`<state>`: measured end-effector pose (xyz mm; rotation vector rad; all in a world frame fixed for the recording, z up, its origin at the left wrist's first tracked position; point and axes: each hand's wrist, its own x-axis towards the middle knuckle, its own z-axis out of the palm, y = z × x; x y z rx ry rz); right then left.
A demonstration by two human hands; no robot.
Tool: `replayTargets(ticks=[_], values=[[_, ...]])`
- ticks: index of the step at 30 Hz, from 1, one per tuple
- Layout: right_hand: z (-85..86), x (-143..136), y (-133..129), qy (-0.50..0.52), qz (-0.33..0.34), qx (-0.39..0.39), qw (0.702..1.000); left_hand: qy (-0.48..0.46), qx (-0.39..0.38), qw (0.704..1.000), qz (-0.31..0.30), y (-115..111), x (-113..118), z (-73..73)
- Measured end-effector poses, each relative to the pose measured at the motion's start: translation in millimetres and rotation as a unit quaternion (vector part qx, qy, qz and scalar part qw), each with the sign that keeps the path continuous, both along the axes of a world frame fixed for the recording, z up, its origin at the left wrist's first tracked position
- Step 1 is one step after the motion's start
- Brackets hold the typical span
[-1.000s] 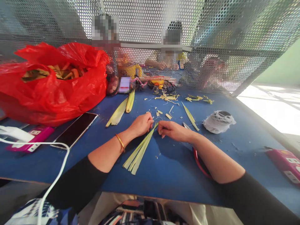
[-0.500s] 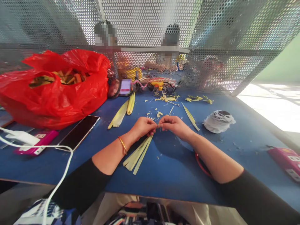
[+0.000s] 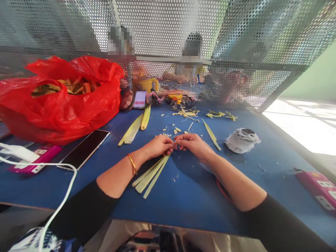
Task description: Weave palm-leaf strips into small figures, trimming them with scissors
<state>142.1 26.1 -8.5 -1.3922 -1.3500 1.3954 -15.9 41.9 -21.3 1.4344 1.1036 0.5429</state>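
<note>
My left hand (image 3: 161,144) is closed round the gathered upper end of several pale green corn husk strips (image 3: 151,177). Their loose ends fan out over the blue table toward me. Fingertips of my right hand (image 3: 191,141) are pinched together right beside the left ones, at the tip of the bundle. What sits between them is too small and covered to make out. Short husk scraps (image 3: 177,130) lie just beyond my hands. A narrow husk piece (image 3: 211,134) and a dark-topped roll in white netting (image 3: 243,140) are to the right.
At left stand a red plastic bag (image 3: 91,101) of husks, a black phone (image 3: 85,148) and a white cable (image 3: 69,189). Wider husks (image 3: 132,130), a lit phone (image 3: 140,99) and scissors-like pink handles (image 3: 154,96) lie behind. A perforated metal screen (image 3: 162,21) closes the back; people sit beyond.
My view has shifted slightly, so the table items sit a little differently in frame. Both hands stay together at the bundle's tip, with small finger movements.
</note>
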Motion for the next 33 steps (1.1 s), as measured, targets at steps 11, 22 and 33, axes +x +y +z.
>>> replayTargets(ticks=[11,22,33], values=[[-6.2,12,7,-0.039,-0.014,0.066,0.997,-0.017,-0.007,0.998,0.056,-2,2,0.0],[-3.9,5,1,-0.170,0.044,0.024,0.984,-0.043,-0.043,0.994,0.090,-3,1,4.7],[-6.9,15,6,-0.120,0.149,0.080,0.978,-0.044,-0.042,0.991,0.117,0,-1,1.3]])
